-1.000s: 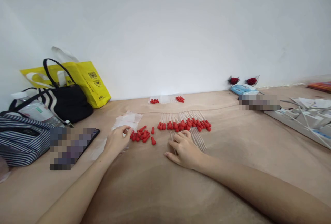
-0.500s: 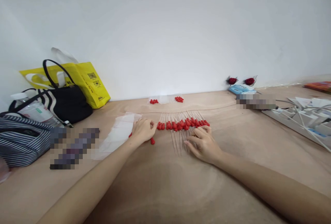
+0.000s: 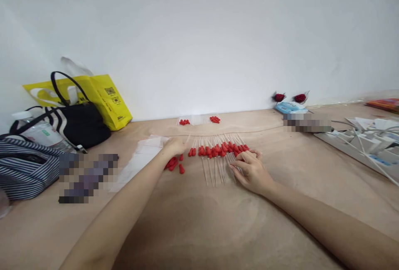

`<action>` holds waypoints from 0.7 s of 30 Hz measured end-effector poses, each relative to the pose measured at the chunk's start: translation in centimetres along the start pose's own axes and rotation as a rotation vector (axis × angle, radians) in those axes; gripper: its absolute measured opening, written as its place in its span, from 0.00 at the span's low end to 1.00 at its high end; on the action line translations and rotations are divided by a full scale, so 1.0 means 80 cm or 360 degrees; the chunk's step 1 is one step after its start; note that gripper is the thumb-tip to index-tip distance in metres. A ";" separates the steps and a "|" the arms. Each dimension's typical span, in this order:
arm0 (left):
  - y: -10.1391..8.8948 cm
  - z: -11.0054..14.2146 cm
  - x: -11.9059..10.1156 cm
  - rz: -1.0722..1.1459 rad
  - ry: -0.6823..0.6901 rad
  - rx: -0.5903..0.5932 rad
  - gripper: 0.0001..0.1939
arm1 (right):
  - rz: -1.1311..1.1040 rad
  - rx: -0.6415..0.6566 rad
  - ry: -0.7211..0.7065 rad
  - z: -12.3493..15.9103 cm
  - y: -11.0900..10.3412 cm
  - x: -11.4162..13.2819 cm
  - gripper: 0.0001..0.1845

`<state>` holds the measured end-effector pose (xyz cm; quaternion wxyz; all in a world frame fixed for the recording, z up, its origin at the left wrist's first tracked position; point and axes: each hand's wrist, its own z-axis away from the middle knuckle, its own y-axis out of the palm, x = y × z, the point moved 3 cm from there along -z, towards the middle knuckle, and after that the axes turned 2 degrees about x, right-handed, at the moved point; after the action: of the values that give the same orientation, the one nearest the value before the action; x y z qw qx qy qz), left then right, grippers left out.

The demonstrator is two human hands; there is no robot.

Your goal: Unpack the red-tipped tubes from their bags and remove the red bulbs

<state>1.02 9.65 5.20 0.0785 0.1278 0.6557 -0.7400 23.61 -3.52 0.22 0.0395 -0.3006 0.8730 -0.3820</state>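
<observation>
Glass droppers with red rubber bulbs (image 3: 215, 150) lie in a row on the table, thin tubes fanning away from me. More clear tubes (image 3: 215, 174) point toward me below the row. My left hand (image 3: 176, 147), smeared by motion, is beside the row's left end; a thin pale tube stands up from its fingertips, apparently a dropper in its closed fingers. Under its wrist is a loose pile of red bulbs (image 3: 172, 163). My right hand (image 3: 251, 171) rests at the row's right end, fingers curled, thumb by the tubes; its grip is hidden.
Clear zip bags (image 3: 137, 164) lie left of my left hand. A filled bag with red bulbs (image 3: 199, 119) is by the wall. Bags, including a yellow one (image 3: 112, 103), stand at left. At right are a blue packet (image 3: 291, 107) and a cable-covered power strip (image 3: 374, 141).
My left hand has moved up and slightly left, uncovering more red bulbs, and a thin tube now shows at its fingertips. My right hand has shifted a little to the right.
</observation>
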 end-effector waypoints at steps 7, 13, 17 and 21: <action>-0.002 0.082 0.003 -0.0208 0.0618 -0.0477 0.09 | 0.0010 -0.0143 -0.0047 0.001 -0.002 -0.002 0.13; 0.053 0.135 -0.001 -0.0275 0.1387 -0.0829 0.13 | 0.0036 -0.0043 -0.0262 -0.021 0.004 0.034 0.21; 0.063 0.139 -0.004 -0.0178 0.1526 -0.0898 0.13 | -0.0038 0.0028 -0.0391 -0.028 0.019 0.053 0.10; 0.063 0.137 -0.008 -0.0049 0.1532 -0.0838 0.09 | -0.0105 -0.0038 -0.0350 -0.025 0.024 0.054 0.08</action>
<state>2.12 -1.92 1.78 -0.2120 0.4182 0.7823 -0.4100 18.56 -3.63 1.01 0.1190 -0.3697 0.8575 -0.3374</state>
